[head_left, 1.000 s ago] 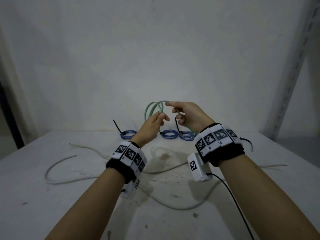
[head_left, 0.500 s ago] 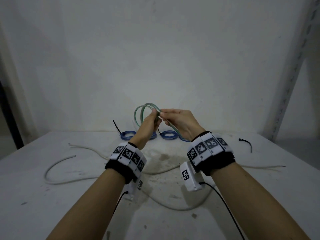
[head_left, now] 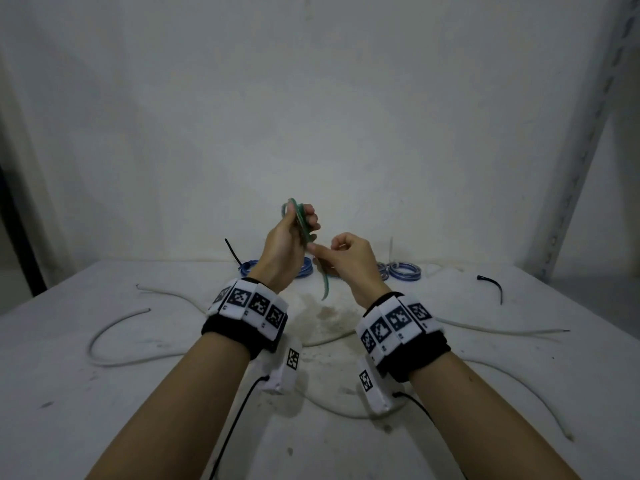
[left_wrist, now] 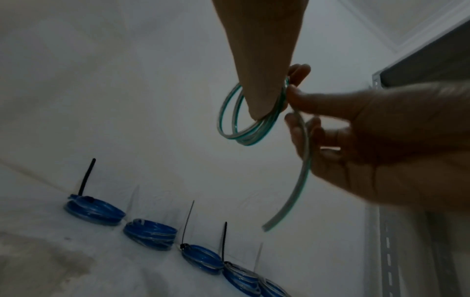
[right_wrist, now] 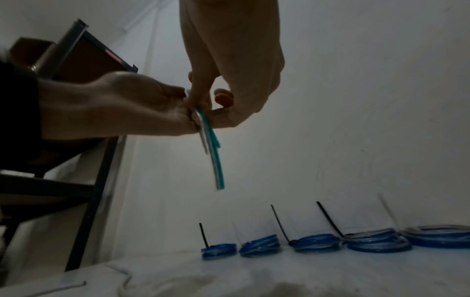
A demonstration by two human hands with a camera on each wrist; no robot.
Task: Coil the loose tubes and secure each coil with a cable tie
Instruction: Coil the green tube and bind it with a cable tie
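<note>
The coiling is nearly done: the left hand [head_left: 284,241] grips the green tube [left_wrist: 230,122] as a few loops held up above the bench [head_left: 104,393]. The right hand [head_left: 349,263] pinches its short hanging tail. Next, I'd judge, that tail wraps in, then the loose black cable tie [head_left: 493,285] at far right is fetched.

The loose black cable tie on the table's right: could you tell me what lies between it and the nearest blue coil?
In the head view, only bare table separates the black cable tie from the blue coil.
</note>
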